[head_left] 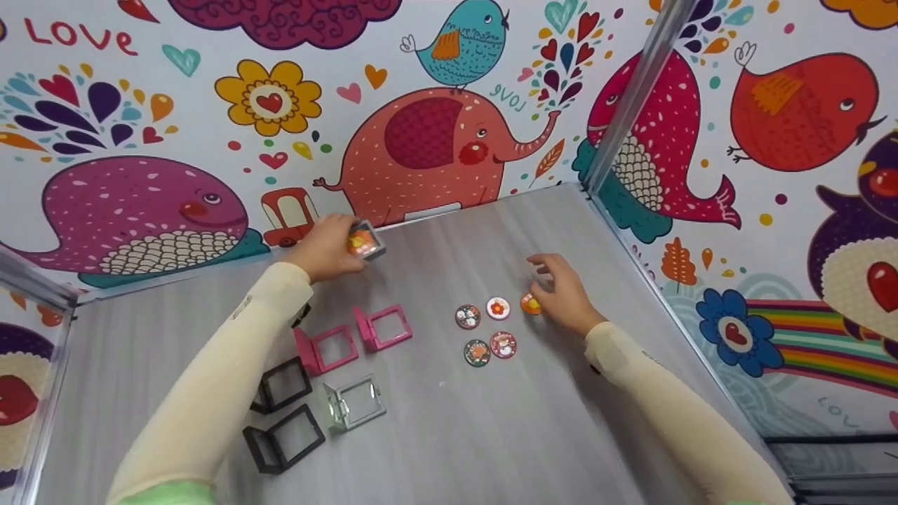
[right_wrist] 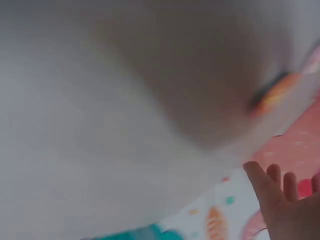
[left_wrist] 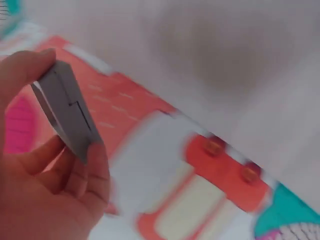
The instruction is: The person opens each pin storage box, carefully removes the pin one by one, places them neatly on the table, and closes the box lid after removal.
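Observation:
My left hand (head_left: 326, 245) grips a small grey square case (head_left: 372, 242) above the back of the table. An orange and yellow picture shows in its window. The left wrist view catches the closed case edge-on, between the thumb and the fingers (left_wrist: 100, 165). My right hand (head_left: 568, 298) hovers over an orange round badge (head_left: 530, 303) and partly covers it in the head view. In the right wrist view, the fingers of that hand (right_wrist: 290, 205) are spread and hold nothing, with the blurred orange badge beyond them.
Beside the orange badge lie several round badges (head_left: 498, 308) with patterned faces. Hinged square cases stand opened on the left: two pink (head_left: 386, 326), two black (head_left: 298, 435) and one silver (head_left: 361, 400). Printed wall panels (head_left: 280, 161) border the grey table (head_left: 449, 435).

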### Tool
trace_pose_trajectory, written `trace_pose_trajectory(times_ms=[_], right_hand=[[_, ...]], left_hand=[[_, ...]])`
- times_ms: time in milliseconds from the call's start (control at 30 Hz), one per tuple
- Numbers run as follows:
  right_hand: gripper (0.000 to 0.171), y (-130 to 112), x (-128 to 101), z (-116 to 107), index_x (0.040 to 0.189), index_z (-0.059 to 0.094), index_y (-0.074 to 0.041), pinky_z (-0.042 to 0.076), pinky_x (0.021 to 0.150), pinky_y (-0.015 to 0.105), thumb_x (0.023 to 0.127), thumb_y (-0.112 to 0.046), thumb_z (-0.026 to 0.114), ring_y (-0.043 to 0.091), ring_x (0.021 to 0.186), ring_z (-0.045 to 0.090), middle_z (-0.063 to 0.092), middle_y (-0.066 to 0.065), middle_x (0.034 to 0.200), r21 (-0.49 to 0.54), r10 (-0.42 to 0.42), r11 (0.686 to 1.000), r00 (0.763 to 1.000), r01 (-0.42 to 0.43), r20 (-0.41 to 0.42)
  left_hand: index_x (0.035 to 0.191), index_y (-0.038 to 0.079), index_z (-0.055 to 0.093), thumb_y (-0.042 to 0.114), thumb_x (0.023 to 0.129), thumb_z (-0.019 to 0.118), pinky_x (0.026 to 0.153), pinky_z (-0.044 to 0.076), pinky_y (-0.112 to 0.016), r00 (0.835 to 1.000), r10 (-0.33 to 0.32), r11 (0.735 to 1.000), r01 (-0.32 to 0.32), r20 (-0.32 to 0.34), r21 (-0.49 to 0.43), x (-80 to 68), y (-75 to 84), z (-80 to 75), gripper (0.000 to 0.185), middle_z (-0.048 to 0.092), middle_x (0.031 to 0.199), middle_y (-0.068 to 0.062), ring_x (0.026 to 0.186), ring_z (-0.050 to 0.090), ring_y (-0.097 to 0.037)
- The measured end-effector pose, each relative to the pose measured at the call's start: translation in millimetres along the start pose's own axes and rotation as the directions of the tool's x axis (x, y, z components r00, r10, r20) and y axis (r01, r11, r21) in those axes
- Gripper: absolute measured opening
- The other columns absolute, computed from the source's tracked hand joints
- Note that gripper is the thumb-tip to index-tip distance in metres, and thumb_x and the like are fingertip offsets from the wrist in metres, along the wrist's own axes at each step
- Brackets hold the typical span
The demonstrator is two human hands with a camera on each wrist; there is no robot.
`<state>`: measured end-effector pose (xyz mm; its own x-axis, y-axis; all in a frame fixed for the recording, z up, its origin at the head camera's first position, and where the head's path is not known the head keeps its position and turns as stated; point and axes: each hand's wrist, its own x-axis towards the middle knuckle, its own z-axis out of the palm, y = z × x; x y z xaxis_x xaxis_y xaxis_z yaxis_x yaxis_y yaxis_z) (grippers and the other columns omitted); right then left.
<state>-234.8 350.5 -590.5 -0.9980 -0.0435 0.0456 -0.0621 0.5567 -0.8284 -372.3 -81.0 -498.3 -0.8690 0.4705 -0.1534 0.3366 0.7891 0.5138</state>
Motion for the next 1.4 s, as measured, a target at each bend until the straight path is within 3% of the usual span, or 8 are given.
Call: trace_pose_trajectory(times_ms=[100,200,300,400,467,533,700,1400], right_hand=[[0.043,-38.2,-8.1,23.1,0.152,0.051,-0.003,0.052,0.107,0.061,0.110,-0.008,0.059,0.038,0.131,0.060,0.055,0.021,0.149,0.378,0.027,0.925,0.999,-0.042,0.045],[0.046,-82.2,-22.2,47.1,0.160,0.040,-0.006,0.053,0.105,0.064,0.117,-0.022,0.048,0.048,0.138,0.055,0.047,0.026,0.158,0.734,0.006,0.654,0.972,-0.183,0.237],[0.053,-118.8,-39.0,61.9,0.165,0.030,-0.014,0.052,0.106,0.064,0.118,-0.036,0.042,0.053,0.144,0.048,0.040,0.025,0.165,0.854,-0.039,0.377,0.915,-0.358,0.401],[0.057,-140.6,-53.2,68.1,0.169,0.023,-0.018,0.054,0.105,0.061,0.118,-0.038,0.038,0.050,0.142,0.052,0.038,0.022,0.167,0.879,-0.086,0.219,0.889,-0.423,0.449],[0.058,-148.4,-60.1,69.7,0.171,0.019,-0.018,0.054,0.106,0.058,0.118,-0.036,0.035,0.046,0.137,0.056,0.038,0.021,0.167,0.890,-0.108,0.159,0.889,-0.427,0.445],[0.059,-153.1,-65.1,71.3,0.173,0.015,-0.018,0.054,0.108,0.056,0.118,-0.032,0.033,0.042,0.134,0.059,0.038,0.020,0.167,0.901,-0.132,0.129,0.894,-0.413,0.429],[0.062,-156.5,-71.7,79.3,0.172,0.012,-0.016,0.051,0.112,0.056,0.114,-0.024,0.032,0.037,0.130,0.062,0.041,0.020,0.163,0.926,-0.176,0.153,0.913,-0.345,0.369],[0.078,-151.5,-86.1,100.1,0.167,0.025,-0.016,0.056,0.106,0.044,0.101,-0.029,0.065,0.027,0.123,0.063,0.056,0.014,0.148,0.939,-0.262,0.079,0.902,-0.335,0.344]], left_hand=[[0.155,0.009,0.048,0.024,0.083,0.088,0.105,0.055,-0.051,0.994,0.108,0.992,-0.109,-0.011,-0.062,-25.8,34.6,1.8,0.084,0.053,0.142,-0.010,0.130,0.045,-0.029],[0.152,0.009,0.051,0.022,0.081,0.086,0.105,0.054,-0.047,0.966,0.258,0.964,-0.259,-0.021,-0.069,-47.6,68.6,10.0,0.080,0.054,0.138,-0.006,0.127,0.045,-0.026],[0.149,0.007,0.053,0.021,0.080,0.086,0.105,0.053,-0.043,0.927,0.374,0.924,-0.375,-0.027,-0.075,-63.4,99.5,22.8,0.078,0.055,0.136,-0.005,0.125,0.045,-0.023],[0.148,0.007,0.054,0.021,0.079,0.087,0.104,0.053,-0.038,0.896,0.444,0.890,-0.444,-0.029,-0.104,-75.0,122.2,33.3,0.078,0.055,0.136,-0.003,0.124,0.045,-0.021],[0.149,0.007,0.053,0.020,0.080,0.086,0.105,0.052,-0.036,0.881,0.473,0.873,-0.473,-0.032,-0.120,-81.4,131.0,37.0,0.078,0.054,0.137,-0.003,0.125,0.044,-0.019],[0.150,0.007,0.053,0.021,0.080,0.084,0.103,0.052,-0.034,0.868,0.494,0.860,-0.496,-0.044,-0.117,-87.6,136.1,38.4,0.078,0.054,0.136,-0.002,0.123,0.044,-0.019],[0.149,0.006,0.058,0.033,0.088,0.090,0.101,0.053,-0.030,0.845,0.528,0.842,-0.534,-0.090,-0.077,-100.3,141.8,39.5,0.074,0.054,0.134,-0.004,0.122,0.045,-0.019],[0.135,0.013,0.070,0.046,0.081,0.097,0.095,0.056,-0.022,0.839,0.513,0.831,-0.538,-0.182,-0.138,-134.0,143.0,49.7,0.069,0.055,0.125,0.004,0.120,0.047,-0.011]])
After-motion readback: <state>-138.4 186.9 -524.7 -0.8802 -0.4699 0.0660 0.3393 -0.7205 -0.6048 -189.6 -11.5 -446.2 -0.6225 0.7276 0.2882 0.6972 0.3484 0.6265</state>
